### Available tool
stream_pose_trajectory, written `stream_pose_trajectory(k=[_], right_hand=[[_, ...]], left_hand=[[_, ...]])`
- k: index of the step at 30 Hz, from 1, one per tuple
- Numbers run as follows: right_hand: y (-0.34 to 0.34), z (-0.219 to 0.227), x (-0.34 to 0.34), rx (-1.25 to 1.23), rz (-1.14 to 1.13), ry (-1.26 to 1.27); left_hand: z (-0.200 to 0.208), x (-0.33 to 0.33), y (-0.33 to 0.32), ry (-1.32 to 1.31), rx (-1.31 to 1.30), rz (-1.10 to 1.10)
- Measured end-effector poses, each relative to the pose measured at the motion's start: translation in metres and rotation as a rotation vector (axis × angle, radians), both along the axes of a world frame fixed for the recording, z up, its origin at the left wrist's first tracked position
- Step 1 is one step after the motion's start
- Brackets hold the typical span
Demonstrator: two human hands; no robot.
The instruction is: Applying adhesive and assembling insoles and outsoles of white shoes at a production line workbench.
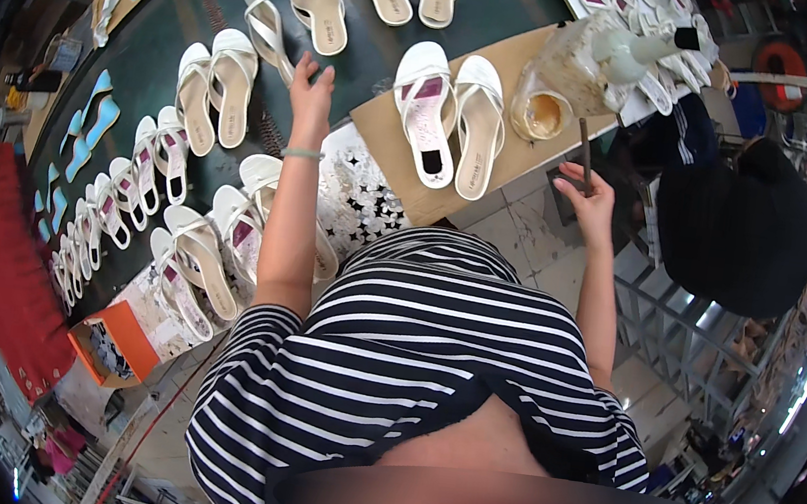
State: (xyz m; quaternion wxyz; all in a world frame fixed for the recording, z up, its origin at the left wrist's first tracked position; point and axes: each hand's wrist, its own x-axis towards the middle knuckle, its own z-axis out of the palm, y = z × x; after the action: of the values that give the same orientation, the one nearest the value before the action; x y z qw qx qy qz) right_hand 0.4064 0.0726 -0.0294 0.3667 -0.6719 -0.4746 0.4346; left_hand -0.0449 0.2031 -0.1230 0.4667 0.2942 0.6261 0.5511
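Note:
My left hand (311, 105) reaches over the dark green table, fingers spread and holding nothing I can see. Close to its fingertips lies the heel end of a white strappy sandal (268, 29), set at a slant; whether they touch I cannot tell. My right hand (589, 202) grips a thin dark stick (584, 148) upright, beside a smeared plastic container (543, 116) with amber, glue-like stuff in its round opening. Between my hands, on a brown board (390, 119), lie a white sandal with a purple patch and bare footbed (425, 114) and one with a beige insole (478, 135).
More white sandals (217, 88) stand in rows on the table (157, 5), several by my left forearm. Blue pieces (92, 123) lie far left. An orange box (113, 342) sits at the near left corner. A person in dark clothes (738, 233) is at the right, by metal racks (691, 333).

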Motion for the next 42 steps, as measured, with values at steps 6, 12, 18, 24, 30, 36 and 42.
stream_pose_trajectory(k=[6, 12, 18, 24, 30, 36, 42], right_hand=[[-0.027, -0.101, -0.001, 0.415, -0.02, -0.289], [-0.015, -0.12, -0.009, 0.347, 0.043, -0.385], [-0.032, -0.127, -0.011, 0.065, -0.299, -0.364], [0.013, -0.155, 0.039, 0.325, -0.791, 0.194], [0.083, -0.205, 0.09, 0.225, -0.852, 0.324], [0.112, -0.227, 0.125, 0.279, -0.915, 0.401], [0.135, -0.184, 0.125, -0.05, -0.847, 0.248]], left_hand=[[0.015, 0.022, -0.069, -0.319, -0.125, -0.199], [0.029, 0.048, -0.097, -0.38, -0.362, -0.418], [0.033, 0.05, -0.107, -0.257, -0.358, -0.393], [0.028, 0.062, -0.114, -0.232, -0.376, -0.364], [0.036, 0.084, -0.109, -0.252, -0.396, -0.373], [0.044, 0.085, -0.118, -0.232, -0.359, -0.331], [0.042, 0.078, -0.131, -0.246, -0.393, -0.209]])
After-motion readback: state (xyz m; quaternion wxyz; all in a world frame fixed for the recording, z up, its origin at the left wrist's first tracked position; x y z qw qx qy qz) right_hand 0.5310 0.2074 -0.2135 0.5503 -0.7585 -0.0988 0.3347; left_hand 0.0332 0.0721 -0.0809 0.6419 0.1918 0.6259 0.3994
